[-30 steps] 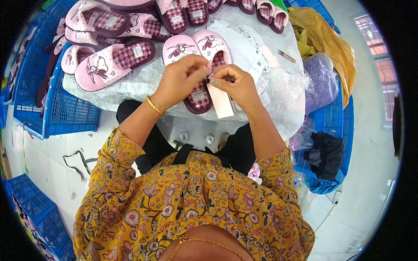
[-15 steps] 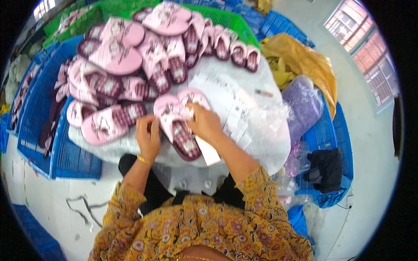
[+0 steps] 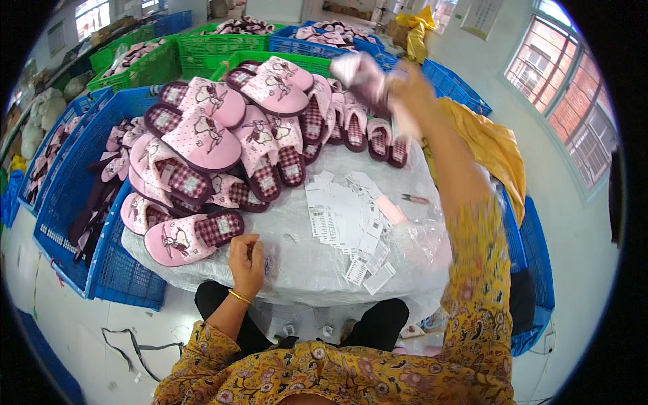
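Observation:
My right hand [image 3: 412, 91], blurred by motion, is raised over the far right of the table, gripping a pair of pink slippers [image 3: 361, 75]. A pale strip, perhaps a tag, hangs below that hand. My left hand [image 3: 246, 264] rests near the table's front edge, its fingers curled and nothing visible in them. Just left of it lies a pink slipper [image 3: 181, 241] with a cartoon print and a checked maroon insole. Behind this, more slippers [image 3: 202, 138] are piled up. White printed tags [image 3: 341, 212] lie fanned out mid-table.
The table [image 3: 290, 270] has a clear plastic covering. A small pen-like tool [image 3: 415, 198] and a pink card [image 3: 390, 210] lie beside the tags. Blue crates [image 3: 128, 283] flank the left, green crates [image 3: 212, 52] stand behind. Yellow sacking [image 3: 489, 145] drapes the right side.
My right hand has lifted the tagged slippers from the table's front and swung them far right. My left hand has come away from them. The view has tilted up, uncovering the fanned tags.

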`<state>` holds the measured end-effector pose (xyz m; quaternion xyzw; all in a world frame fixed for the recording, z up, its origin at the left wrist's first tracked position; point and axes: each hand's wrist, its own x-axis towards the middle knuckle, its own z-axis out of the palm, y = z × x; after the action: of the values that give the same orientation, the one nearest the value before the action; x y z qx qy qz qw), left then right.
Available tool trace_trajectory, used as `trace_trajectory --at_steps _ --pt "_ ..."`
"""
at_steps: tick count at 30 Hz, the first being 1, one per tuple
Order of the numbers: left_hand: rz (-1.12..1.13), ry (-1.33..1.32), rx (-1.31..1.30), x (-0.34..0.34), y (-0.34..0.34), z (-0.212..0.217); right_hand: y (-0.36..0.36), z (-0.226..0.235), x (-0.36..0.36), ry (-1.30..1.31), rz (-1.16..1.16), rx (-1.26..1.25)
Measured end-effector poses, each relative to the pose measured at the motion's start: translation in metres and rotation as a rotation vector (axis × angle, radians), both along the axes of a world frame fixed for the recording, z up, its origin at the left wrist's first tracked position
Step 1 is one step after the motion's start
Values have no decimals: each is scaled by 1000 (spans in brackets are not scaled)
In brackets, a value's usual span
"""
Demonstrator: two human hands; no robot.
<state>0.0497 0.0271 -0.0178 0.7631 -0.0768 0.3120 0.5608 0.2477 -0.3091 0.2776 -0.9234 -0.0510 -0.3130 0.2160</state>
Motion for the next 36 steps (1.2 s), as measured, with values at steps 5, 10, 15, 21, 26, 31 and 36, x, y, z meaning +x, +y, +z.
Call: trace_trajectory --at_steps 5,10,15,21,26,31,36 --pt "-26 32 -1 1 -4 -3 7 22 84 -128 15 -101" --pt "-50 71 -52 -1 2 -5 118 -55 80 29 484 85" --pt "-57 -167 215 24 28 72 142 -131 39 236 492 141" --pt "465 -410 683 152 102 196 91 -203 -92 565 453 374" --pt "221 265 991 266 187 198 76 -234 -142 653 403 580" --pt "-142 -20 1583 327 236 189 51 -244 -192 655 322 668" --pt "-200 401 411 329 226 185 36 -251 -217 629 318 805"
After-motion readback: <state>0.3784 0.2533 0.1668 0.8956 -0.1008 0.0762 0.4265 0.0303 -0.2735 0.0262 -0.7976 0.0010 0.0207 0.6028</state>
